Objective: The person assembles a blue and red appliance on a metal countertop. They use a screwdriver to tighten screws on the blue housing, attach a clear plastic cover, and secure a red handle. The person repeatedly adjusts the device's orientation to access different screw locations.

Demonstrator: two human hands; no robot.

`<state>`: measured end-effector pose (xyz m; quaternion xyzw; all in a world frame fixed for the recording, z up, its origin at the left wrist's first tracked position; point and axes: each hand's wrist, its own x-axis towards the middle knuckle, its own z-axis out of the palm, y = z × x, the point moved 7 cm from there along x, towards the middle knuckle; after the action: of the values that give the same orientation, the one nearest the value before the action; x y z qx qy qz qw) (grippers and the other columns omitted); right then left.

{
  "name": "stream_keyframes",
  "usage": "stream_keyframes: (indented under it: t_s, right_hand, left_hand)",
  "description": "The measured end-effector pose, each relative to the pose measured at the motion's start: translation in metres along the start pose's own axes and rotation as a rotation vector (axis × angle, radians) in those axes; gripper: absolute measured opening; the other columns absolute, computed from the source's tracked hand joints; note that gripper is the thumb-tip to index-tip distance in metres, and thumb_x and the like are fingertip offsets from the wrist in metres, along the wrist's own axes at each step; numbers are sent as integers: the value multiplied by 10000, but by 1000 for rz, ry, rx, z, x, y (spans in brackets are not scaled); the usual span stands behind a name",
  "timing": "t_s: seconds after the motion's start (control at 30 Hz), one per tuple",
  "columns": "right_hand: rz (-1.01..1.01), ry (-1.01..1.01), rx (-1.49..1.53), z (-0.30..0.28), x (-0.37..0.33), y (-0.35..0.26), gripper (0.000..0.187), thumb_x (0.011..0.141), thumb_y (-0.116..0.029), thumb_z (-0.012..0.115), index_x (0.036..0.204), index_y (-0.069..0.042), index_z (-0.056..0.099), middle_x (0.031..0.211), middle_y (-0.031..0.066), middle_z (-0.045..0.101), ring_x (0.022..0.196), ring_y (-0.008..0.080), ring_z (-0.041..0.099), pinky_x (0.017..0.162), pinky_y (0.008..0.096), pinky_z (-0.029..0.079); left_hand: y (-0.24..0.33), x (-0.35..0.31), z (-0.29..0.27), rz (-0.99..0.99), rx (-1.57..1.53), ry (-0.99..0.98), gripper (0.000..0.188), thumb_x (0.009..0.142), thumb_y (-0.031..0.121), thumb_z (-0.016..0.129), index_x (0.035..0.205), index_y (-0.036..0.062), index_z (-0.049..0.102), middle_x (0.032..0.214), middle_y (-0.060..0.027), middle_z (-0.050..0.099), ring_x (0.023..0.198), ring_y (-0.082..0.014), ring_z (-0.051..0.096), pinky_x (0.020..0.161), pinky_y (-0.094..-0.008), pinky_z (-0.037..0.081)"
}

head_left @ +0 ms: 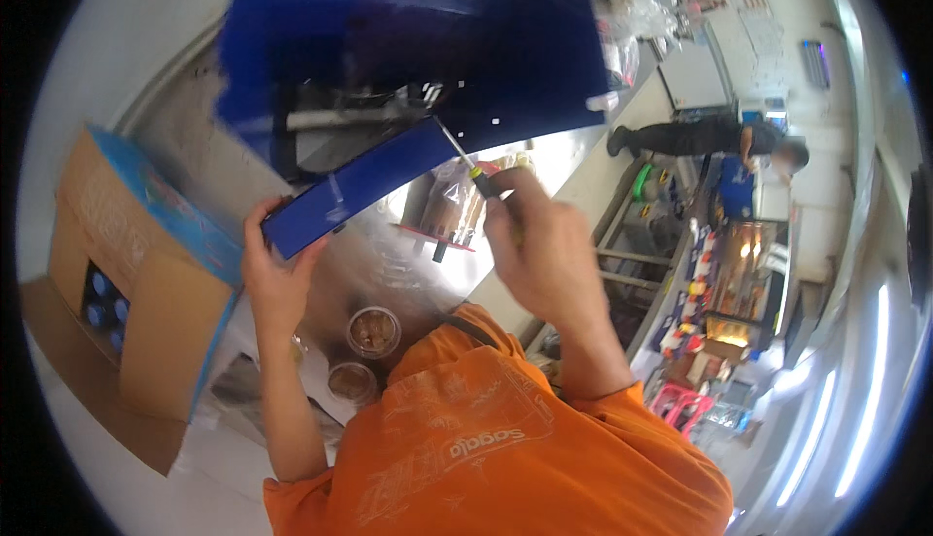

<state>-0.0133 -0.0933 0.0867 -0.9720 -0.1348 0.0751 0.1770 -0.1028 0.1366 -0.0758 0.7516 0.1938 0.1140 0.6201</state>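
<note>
My right hand [544,254] grips a screwdriver [478,176] with a yellow and black handle. Its thin metal shaft reaches up and left to the upper end of a long blue strip-like panel [355,186]. The lower left end of that panel is held between the fingers and thumb of my left hand [277,278]. Beyond it stands a large blue casing [418,26], with a dark opening and a grey bar [355,118] inside. The tip's exact contact is too blurred to tell.
An open cardboard box [160,322] with blue-capped bottles stands at left. Two clear round tubs [373,331] with brownish contents sit close to my body. Clear plastic bags [632,11] lie at upper right. Further right are a person in dark clothes [680,139] and a lit display case [743,274].
</note>
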Motion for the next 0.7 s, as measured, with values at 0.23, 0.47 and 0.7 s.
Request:
stream_keyframes:
  t_s: [0.23, 0.47, 0.7]
  right_hand:
    - [229, 150, 528, 74, -27, 78, 241, 941, -166, 548, 1124, -16, 503, 778, 236, 644, 721, 462, 626, 633, 528, 483]
    - [188, 203, 739, 106, 3, 70, 242, 939, -121, 569, 1087, 51, 483, 795, 289, 610, 730, 487, 598, 639, 511, 448]
    - [255, 218, 850, 109, 14, 59, 227, 949, -150, 564, 1069, 40, 535, 780, 289, 624, 759, 474, 615, 656, 496, 465]
  left_hand:
    - [10, 4, -16, 87, 73, -1, 655, 790, 263, 815, 1280, -4, 473, 1206, -116, 558, 1102, -219, 546, 985, -343, 422]
    - [60, 16, -27, 93, 251, -69, 583, 857, 80, 709, 1365, 21, 431, 1331, -154, 502, 1231, -256, 478, 1042, -368, 378]
    - [64, 17, -35, 53, 289, -34, 682, 778, 305, 813, 1302, 30, 476, 1246, -114, 549, 1160, -226, 519, 989, -348, 422]
